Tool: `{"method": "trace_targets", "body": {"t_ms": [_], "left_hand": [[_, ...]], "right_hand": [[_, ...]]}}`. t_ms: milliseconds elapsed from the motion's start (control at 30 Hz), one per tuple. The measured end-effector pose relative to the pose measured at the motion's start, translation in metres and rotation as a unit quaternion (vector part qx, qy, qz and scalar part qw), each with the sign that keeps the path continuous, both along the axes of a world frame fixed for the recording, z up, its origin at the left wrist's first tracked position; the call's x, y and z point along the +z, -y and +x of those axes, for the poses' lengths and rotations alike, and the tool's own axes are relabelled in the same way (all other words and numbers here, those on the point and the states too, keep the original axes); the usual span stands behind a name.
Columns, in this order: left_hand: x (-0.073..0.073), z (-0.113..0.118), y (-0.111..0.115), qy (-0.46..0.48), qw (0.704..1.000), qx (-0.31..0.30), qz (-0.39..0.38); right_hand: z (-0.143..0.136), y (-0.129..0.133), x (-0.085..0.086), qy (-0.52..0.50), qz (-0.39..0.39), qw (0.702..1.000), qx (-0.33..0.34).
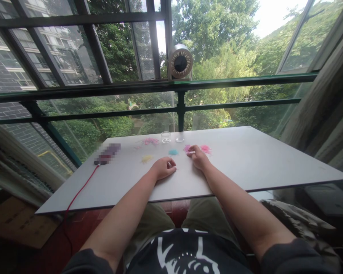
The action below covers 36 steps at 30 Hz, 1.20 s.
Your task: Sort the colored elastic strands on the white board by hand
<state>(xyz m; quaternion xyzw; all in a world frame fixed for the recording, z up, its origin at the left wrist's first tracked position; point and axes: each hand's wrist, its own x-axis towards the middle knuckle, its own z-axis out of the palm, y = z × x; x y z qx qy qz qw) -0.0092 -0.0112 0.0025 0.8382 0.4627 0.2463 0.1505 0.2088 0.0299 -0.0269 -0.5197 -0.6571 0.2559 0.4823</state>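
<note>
My left hand (164,168) rests on the white table (231,167), its fingers curled and thumb and index tips close together. Whatever may be between them is too small to make out. My right hand (200,157) pinches a small whitish piece (191,152) just above the table. Beside its fingertips lies a purple-pink heap (186,148) of tiny pieces, and a bright pink heap (206,148) is just right of the hand. Between the hands and farther back is a teal heap (173,152). A yellow heap (146,158) lies left of my left hand.
Two small clear containers (165,137) stand near the back edge, with another pink heap (150,141) to their left. A blurred-out device (108,153) with a red cable (81,188) lies at left. A round silver fan-like device (180,62) sits at the railing (125,88).
</note>
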Motion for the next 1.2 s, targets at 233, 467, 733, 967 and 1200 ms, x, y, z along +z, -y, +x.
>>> {"method": "trace_targets", "body": {"t_ms": [233, 467, 733, 967, 1200], "left_hand": [[-0.004, -0.001, -0.004, 0.033, 0.999, -0.019, 0.010], [-0.005, 0.000, -0.006, 0.010, 0.999, -0.035, 0.020], [-0.004, 0.000, -0.007, 0.028, 0.999, -0.017, -0.003], [-0.003, 0.000, -0.006, 0.043, 0.999, -0.010, -0.016], [-0.003, 0.001, -0.005, 0.033, 0.999, -0.008, -0.015]], "right_hand": [[0.005, 0.000, 0.004, -0.001, 0.044, 0.995, -0.090], [-0.013, 0.025, 0.019, 0.186, 0.063, 0.979, 0.057], [-0.042, 0.034, 0.013, 0.232, 0.105, 0.957, 0.142], [-0.040, 0.035, 0.015, 0.196, 0.101, 0.963, 0.151], [-0.038, 0.033, 0.017, 0.182, 0.088, 0.966, 0.158]]}}
